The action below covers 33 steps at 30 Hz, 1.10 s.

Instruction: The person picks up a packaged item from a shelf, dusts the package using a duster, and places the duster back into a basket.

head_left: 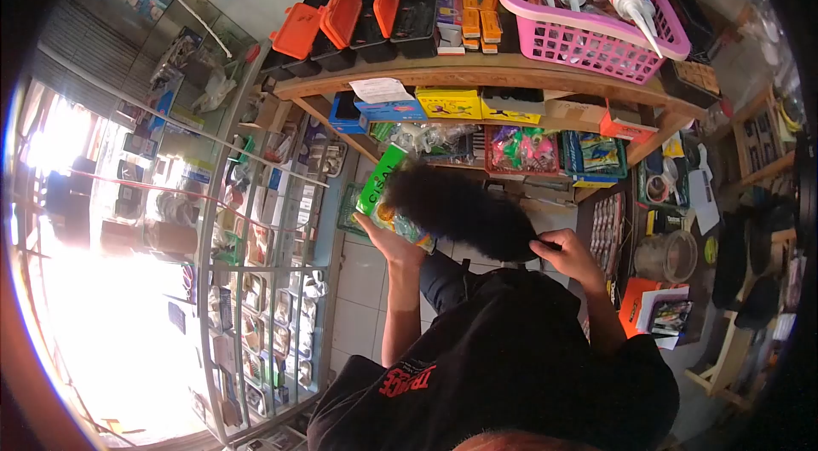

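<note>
My left hand (pixel 392 240) is closed around a clear packet with a bright green header card (pixel 379 181) that reads "CISA". Yellow and bluish contents show through the plastic, but I cannot make out what they are. In my right hand (pixel 564 253) is a black fluffy duster (pixel 464 211), gripped at its right end. The duster stretches leftward in front of my body. Its far end covers part of the packet; whether the two touch I cannot tell.
A wooden shelf (pixel 477 69) stands ahead, bearing a pink basket (pixel 588 55) of sealant tubes and black boxes with orange lids (pixel 341 12). Below are trays of small packets (pixel 524 153). A glass display case (pixel 264 281) runs along the left, and a clear round tub (pixel 665 257) sits at right.
</note>
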{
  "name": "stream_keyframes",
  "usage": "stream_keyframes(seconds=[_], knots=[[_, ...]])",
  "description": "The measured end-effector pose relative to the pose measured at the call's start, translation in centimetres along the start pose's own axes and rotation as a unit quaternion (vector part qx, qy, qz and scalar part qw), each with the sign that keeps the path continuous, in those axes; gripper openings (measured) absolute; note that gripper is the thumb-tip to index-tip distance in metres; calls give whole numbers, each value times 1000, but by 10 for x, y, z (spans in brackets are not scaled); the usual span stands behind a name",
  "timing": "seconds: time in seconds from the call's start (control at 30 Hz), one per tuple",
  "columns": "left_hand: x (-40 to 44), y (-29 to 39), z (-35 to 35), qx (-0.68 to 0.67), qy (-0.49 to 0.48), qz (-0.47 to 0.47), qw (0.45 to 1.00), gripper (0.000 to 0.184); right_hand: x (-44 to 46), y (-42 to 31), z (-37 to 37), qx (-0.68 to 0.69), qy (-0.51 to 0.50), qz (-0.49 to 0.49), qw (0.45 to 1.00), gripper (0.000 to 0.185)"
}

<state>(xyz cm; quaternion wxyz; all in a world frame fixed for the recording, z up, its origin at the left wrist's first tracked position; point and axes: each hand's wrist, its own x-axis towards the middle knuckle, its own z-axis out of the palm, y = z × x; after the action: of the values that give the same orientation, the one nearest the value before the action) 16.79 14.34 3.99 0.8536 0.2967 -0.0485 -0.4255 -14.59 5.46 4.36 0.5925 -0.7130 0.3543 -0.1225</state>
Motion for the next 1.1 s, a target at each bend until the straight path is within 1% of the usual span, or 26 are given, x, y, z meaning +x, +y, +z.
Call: stream_keyframes(seconds=[0.03,0.07,0.17,0.2,0.27,0.3,0.33,0.37,0.4,0.43,0.5,0.53,0.57,0.63,0.67,0.7,0.77,0.8,0.87,0.9,0.93,1.03,1.07,1.1], knots=[[0,0,1,11,35,1,999,76,-1,1,2,2,4,5,1000,32],[2,-1,0,21,48,9,999,78,0,1,2,4,8,8,1000,32],[5,2,-7,-35,-48,-12,998,77,-1,10,-3,-8,-25,-3,1000,33],[1,1,-6,-43,-8,-47,998,77,0,11,-3,-12,-4,-8,1000,33],[4,-1,-2,0,66,4,998,80,0,14,-2,-21,37,-17,999,32],[5,-2,0,21,102,29,994,82,-1,14,-4,-15,1,-13,1000,31],[-1,2,15,32,133,10,991,84,-2,14,-7,-9,-34,-10,999,30],[3,1,-6,-53,12,-49,997,82,-3,14,-9,-3,-68,-6,998,29],[8,-2,-24,-64,-20,-40,997,81,-4,15,-7,3,-50,-8,999,29],[9,0,-18,-76,-53,-30,995,81,-4,15,-5,9,-32,-11,999,28],[8,-1,-5,-64,61,-13,996,85,-3,15,-3,19,-13,-2,1000,28],[7,-1,-5,-14,75,5,997,84,-3,14,-3,24,-13,9,1000,29],[6,-1,-11,-44,10,-19,999,82,-3,13,-4,28,-11,20,999,29],[7,-1,-21,-103,-121,-66,985,78,-3,12,-7,23,-58,3,998,30],[10,-2,-20,-57,-66,-17,996,77,-4,12,-7,21,-81,-5,996,31],[12,-4,-20,-45,-16,-13,999,78,-3,14,-4,33,-40,-13,999,31],[2,0,9,-22,87,-2,996,80,0,20,6,55,39,-27,997,32],[9,-3,-13,-18,58,3,998,80,-1,22,6,52,12,-22,998,32],[13,-2,-34,-48,-46,-24,997,77,-2,27,1,45,-44,-13,998,32],[14,-3,-41,-62,-98,-38,993,75,-2,29,1,45,-31,-9,998,32],[12,-1,-33,-93,-117,-57,987,75,-2,31,3,45,-17,-6,999,32],[10,1,-9,-68,58,-3,996,81,-5,15,-1,45,0,22,999,32],[7,1,-4,-49,75,7,996,82,-5,9,-2,45,1,34,998,32],[11,-1,-17,-31,28,17,999,81,-4,10,-3,30,-20,17,999,32]])
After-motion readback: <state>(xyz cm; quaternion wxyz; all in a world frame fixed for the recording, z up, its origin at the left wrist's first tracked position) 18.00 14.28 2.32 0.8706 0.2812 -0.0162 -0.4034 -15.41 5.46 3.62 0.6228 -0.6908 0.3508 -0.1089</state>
